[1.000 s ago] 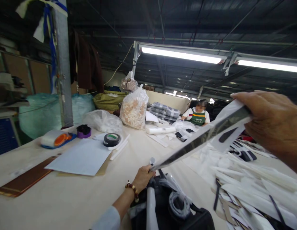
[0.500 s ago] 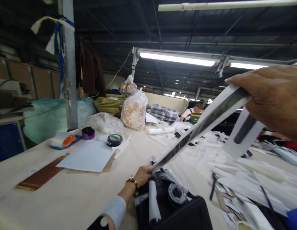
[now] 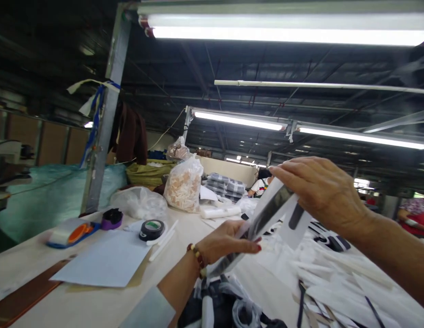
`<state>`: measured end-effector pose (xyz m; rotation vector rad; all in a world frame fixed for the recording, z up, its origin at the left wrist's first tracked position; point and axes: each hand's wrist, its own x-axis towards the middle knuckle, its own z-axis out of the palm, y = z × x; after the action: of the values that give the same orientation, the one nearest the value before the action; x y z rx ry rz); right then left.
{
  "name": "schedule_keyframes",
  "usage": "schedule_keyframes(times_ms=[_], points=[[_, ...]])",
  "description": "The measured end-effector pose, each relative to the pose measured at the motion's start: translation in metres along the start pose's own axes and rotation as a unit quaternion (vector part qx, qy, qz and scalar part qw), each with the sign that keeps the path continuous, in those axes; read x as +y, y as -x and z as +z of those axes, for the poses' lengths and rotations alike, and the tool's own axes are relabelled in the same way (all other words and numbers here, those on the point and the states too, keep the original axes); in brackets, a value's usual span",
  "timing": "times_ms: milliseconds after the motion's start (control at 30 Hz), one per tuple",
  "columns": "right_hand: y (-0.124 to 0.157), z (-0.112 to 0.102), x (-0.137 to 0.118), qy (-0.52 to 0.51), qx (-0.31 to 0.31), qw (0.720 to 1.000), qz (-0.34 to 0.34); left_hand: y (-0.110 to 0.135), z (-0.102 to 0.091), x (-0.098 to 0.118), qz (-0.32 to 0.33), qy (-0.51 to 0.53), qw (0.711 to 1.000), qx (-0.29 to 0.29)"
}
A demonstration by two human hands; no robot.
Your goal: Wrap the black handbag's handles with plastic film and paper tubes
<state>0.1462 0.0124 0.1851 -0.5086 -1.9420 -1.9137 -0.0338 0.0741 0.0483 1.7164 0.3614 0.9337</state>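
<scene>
Both my hands hold one long stiff strip (image 3: 266, 214), white with a dark shiny face, tilted up to the right above the table. My left hand (image 3: 225, 243), with a bead bracelet at the wrist, pinches its lower part. My right hand (image 3: 317, 189) is closed over its upper end, where a white piece with a dark slot (image 3: 295, 223) hangs down. Below my left wrist lies a black bag (image 3: 225, 305) with white rolls in it.
A heap of white strips (image 3: 334, 278) covers the table's right side. To the left lie a white sheet (image 3: 102, 262), a black tape roll (image 3: 151, 229), a tape dispenser (image 3: 70, 232) and a purple roll (image 3: 112, 218). Filled plastic bags (image 3: 182, 184) stand behind. A person sits far back.
My left hand has slid up the strip toward my right hand, and my right hand has come down and left. The view has tilted upward.
</scene>
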Motion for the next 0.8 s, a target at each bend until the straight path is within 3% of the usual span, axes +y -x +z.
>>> schedule_keyframes(times_ms=[100,200,300,467,533,633,800], points=[[0.002,-0.002,-0.010,-0.032,-0.012,0.999,-0.014,-0.012,0.015,0.035,0.074,0.126,0.987,-0.071],[0.013,-0.003,-0.013,-0.070,-0.029,0.997,0.012,-0.017,0.023,0.049,0.050,0.174,0.981,-0.069],[0.030,0.000,-0.010,-0.080,-0.055,0.993,0.061,-0.015,0.023,0.053,0.016,0.147,0.988,-0.051],[0.047,0.001,0.007,-0.083,-0.063,0.989,0.106,-0.011,0.017,0.046,-0.035,0.084,0.979,-0.182],[0.049,-0.004,0.014,-0.070,-0.062,0.990,0.106,-0.011,0.017,0.037,-0.070,0.058,0.975,-0.204],[0.049,-0.013,0.021,-0.065,-0.062,0.992,0.089,-0.014,0.020,0.022,-0.081,0.006,0.989,-0.127],[0.047,-0.031,0.019,-0.086,-0.059,0.991,0.078,-0.022,0.021,0.006,-0.015,-0.088,0.995,0.038]])
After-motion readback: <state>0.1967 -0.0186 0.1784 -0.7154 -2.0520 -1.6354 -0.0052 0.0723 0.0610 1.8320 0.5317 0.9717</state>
